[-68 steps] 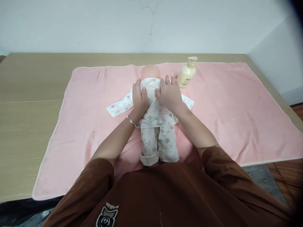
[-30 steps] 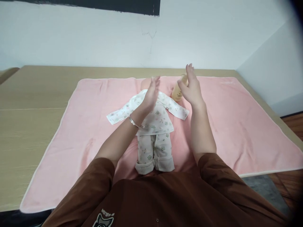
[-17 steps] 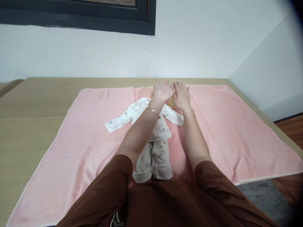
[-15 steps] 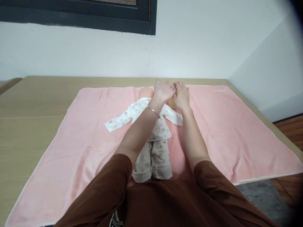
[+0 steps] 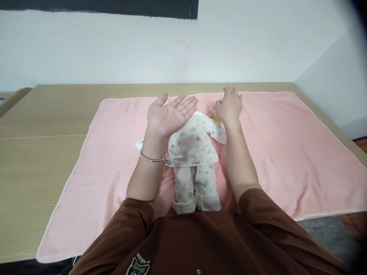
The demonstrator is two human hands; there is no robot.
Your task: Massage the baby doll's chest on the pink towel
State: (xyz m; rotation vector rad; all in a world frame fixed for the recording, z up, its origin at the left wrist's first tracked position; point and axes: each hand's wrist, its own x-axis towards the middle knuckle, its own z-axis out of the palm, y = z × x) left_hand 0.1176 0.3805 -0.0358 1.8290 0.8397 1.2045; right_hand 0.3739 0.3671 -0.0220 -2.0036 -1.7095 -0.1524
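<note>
A doll in a white printed top and matching trousers with turned-up cuffs lies on a pink blanket. My left hand, with a silver bangle at the wrist, is held palm up above the doll's upper body, fingers spread and nothing in it. It hides the doll's head and most of one sleeve. Beyond the other sleeve, my right hand is palm down with its fingers apart and slightly bent. A small yellow-orange thing shows beside its wrist, mostly covered; I cannot make out its kind.
The blanket lies on a light wooden table. Behind the table's far edge rises a white wall with a dark frame at the top. More wall stands to the right.
My hands were close together with fingertips meeting; now they are apart. My left hand has moved left and turned its palm more fully upward. My right hand's fingers are more bent.
</note>
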